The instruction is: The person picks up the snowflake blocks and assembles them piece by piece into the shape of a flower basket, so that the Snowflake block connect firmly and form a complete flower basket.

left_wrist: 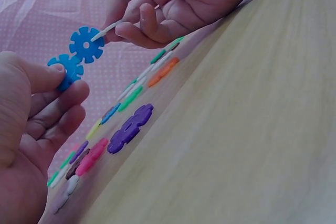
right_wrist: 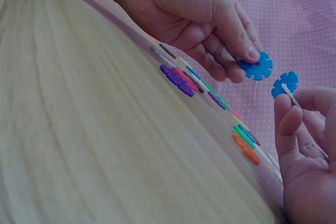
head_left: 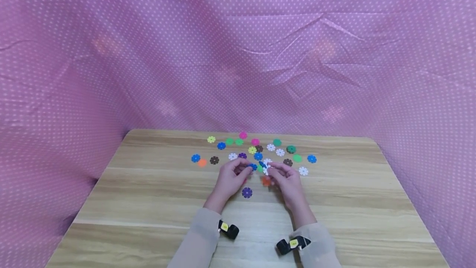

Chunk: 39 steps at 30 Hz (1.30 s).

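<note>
My left hand pinches a blue notched disc between thumb and fingers. Opposite it, my right hand pinches a white notched disc, seen nearly edge-on. Slotted onto that white disc is a second blue notched disc, which stands out toward the left hand. The right wrist view shows a small gap between the two blue discs; in the left wrist view their edges overlap. Both hands are raised over the table, and the right fingers hide part of the white disc.
Many notched plastic discs lie scattered over the wooden table. A purple disc lies nearest the person, with an orange disc by the right hand and a white disc farther right. A pink dotted cloth hangs around the table.
</note>
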Each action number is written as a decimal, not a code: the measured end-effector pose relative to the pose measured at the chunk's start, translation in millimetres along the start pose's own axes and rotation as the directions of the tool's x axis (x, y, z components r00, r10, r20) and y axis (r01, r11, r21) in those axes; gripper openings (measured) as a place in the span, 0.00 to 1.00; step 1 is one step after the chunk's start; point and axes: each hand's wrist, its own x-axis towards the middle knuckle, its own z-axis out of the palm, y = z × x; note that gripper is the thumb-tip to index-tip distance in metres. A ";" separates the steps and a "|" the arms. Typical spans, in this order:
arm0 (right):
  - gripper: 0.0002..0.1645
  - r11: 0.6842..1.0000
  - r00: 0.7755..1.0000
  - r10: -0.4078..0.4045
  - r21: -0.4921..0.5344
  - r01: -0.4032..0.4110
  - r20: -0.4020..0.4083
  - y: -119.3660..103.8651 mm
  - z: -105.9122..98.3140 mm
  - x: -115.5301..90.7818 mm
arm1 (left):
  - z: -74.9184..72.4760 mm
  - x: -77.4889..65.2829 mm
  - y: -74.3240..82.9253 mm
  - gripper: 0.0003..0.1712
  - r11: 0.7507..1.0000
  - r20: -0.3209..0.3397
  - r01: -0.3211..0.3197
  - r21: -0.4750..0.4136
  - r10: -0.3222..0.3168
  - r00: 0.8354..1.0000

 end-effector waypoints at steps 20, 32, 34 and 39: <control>0.19 0.999 1.000 -0.028 0.034 0.028 0.000 1.6 10.6 -1.0 | 5.0 -1.7 -1.7 0.07 0.994 0.047 -0.059 -0.088 0.064 0.997; 0.20 0.997 0.999 -0.029 0.067 0.028 0.015 2.5 11.5 -1.0 | 6.3 -2.2 0.2 0.06 0.996 0.049 -0.089 -0.012 0.090 0.995; 0.20 0.997 0.999 -0.032 0.074 0.031 0.017 3.0 11.4 -0.7 | 6.4 -2.5 0.4 0.06 0.995 0.042 -0.098 -0.008 0.098 0.994; 0.19 0.996 0.999 -0.040 0.082 0.039 0.020 3.7 11.9 -0.4 | 5.9 -3.4 0.7 0.06 0.992 0.027 -0.124 0.003 0.124 0.992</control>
